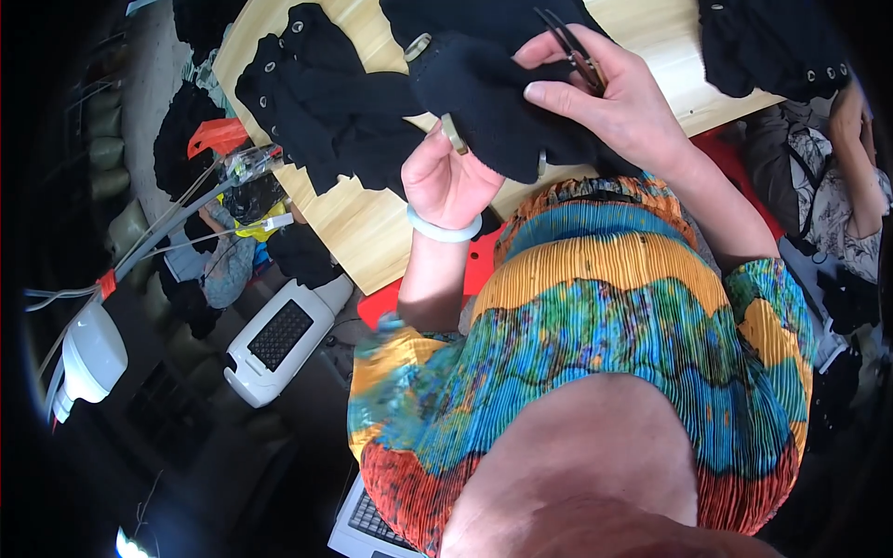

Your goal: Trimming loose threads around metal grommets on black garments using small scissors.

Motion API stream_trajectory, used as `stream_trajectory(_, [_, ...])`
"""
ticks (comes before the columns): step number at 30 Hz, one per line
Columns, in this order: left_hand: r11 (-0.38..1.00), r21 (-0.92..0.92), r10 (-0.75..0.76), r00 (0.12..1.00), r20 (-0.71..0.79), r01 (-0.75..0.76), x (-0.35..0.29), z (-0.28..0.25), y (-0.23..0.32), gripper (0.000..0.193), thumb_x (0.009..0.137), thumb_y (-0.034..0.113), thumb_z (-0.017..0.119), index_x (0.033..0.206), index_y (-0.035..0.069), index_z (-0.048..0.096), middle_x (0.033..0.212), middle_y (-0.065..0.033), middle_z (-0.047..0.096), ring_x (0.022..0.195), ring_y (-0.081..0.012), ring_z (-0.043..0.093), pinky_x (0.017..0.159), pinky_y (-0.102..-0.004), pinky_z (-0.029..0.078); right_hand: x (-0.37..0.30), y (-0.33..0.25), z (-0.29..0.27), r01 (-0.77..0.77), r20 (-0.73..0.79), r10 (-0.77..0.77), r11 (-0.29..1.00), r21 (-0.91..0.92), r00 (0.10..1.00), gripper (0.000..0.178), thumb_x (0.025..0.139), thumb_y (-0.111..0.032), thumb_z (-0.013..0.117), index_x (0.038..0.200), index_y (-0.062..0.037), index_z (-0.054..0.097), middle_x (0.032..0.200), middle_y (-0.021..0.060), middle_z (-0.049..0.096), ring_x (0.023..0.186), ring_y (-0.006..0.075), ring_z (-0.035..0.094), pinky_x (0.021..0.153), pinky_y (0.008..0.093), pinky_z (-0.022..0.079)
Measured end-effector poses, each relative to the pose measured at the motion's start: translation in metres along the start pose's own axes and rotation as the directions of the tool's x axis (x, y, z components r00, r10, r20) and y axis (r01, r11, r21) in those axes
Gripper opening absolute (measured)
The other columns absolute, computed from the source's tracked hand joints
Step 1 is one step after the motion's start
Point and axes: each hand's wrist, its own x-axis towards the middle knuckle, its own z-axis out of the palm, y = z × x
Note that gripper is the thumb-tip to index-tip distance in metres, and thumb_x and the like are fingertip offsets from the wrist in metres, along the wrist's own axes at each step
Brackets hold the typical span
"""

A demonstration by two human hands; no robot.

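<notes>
Black cloth (pixel 488 88) at twelve o'clock, held over counter (pixel 349 237). Left hand (pixel 453 191) pinches edge beside button (pixel 454 133); right hand (pixel 628 107) grips cloth, dark pronged tool (pixel 579 58) tucked along. Seemingly checking step; next move calls for steady edge.

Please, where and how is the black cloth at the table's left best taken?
Likely pinch the black cloth at its right edge, left hand, once free, coming from the right: that edge lies nearest, the fabric looks limp, and round fasteners line the opposite side.
</notes>
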Motion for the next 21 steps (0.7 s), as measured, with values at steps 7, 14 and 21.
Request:
stream_trajectory(7, [0.996,0.090,0.025,0.992,-0.123,-0.013,0.005,0.000,-0.003,0.036,0.085,0.015,0.039,0.119,0.003,0.039,0.120,-0.0113,0.044,0.111,-0.0234,0.041,0.093,-0.0398,0.033,-0.005,-0.010,0.010,0.308,0.069,-0.303,0.946,-0.096,0.951,0.023,0.070,-0.003,0.062,0.092,-0.0001,0.057,0.090,0.0071,0.056,0.076,0.0141,0.058,0.063,0.0221,0.047])
stream_trajectory(14, [0.935,0.356,0.128,0.931,-0.343,0.002,0.010,0.005,-0.009,0.019,0.086,0.005,0.038,0.098,0.003,0.053,0.096,-0.0091,0.056,0.090,-0.0182,0.053,0.081,-0.0341,0.043,-0.003,0.003,0.007,0.450,0.110,-0.447,0.789,-0.418,0.887,0.018,0.066,-0.001,0.060,0.084,-0.0033,0.058,0.090,0.0049,0.056,0.069,0.0188,0.058,0.057,0.0247,0.047])
stream_trajectory(21, [0.907,0.421,0.148,0.952,-0.266,-0.023,0.013,0.015,-0.015,0.021,0.085,0.004,0.040,0.103,0.004,0.051,0.097,-0.0093,0.056,0.089,-0.0181,0.054,0.078,-0.0312,0.045,0.008,-0.006,-0.005,0.534,0.101,-0.543,0.748,-0.394,0.834,0.023,0.068,0.010,0.051,0.088,-0.0008,0.055,0.088,0.0055,0.056,0.062,0.0093,0.052,0.051,0.0183,0.038])
